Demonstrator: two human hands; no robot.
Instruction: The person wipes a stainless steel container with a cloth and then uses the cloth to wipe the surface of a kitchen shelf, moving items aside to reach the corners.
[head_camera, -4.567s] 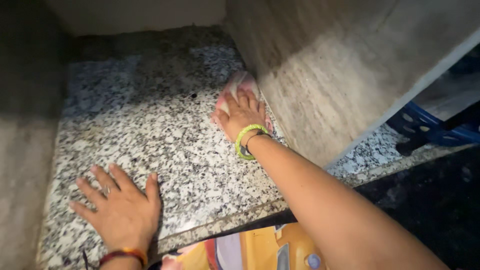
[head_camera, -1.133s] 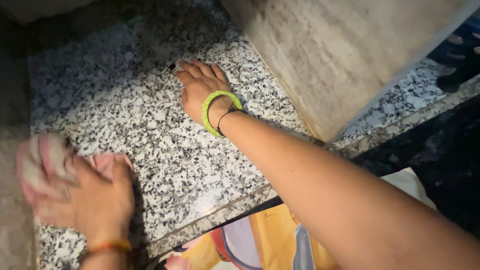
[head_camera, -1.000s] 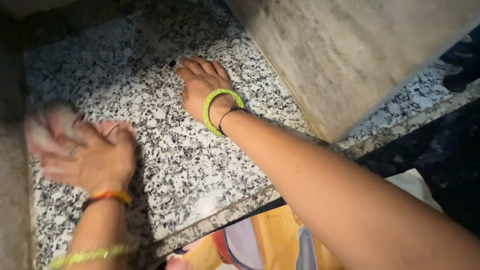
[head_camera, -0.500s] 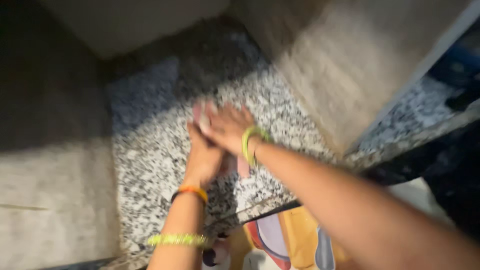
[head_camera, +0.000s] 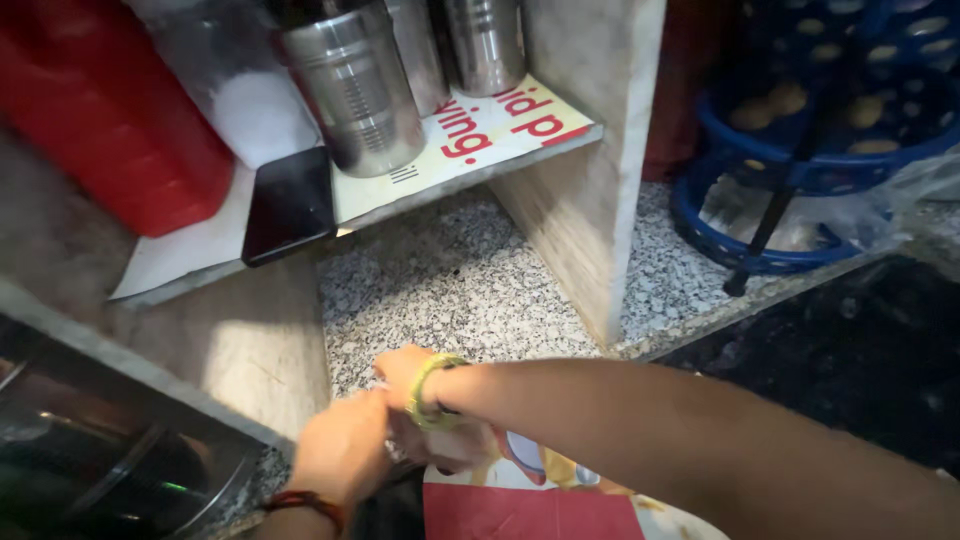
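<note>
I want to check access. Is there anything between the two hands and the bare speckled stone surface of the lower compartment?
Nothing visible stands in the way. The left hand and the right hand meet at the front edge of the granite shelf, whose surface behind them lies bare. The steel canisters and dark phone stand on the upper shelf, above.

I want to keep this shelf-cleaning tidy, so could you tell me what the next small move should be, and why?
Probably take the cloth fully into one hand: both the left hand and right hand meet on it at the granite shelf's front edge, off the speckled surface.
</note>
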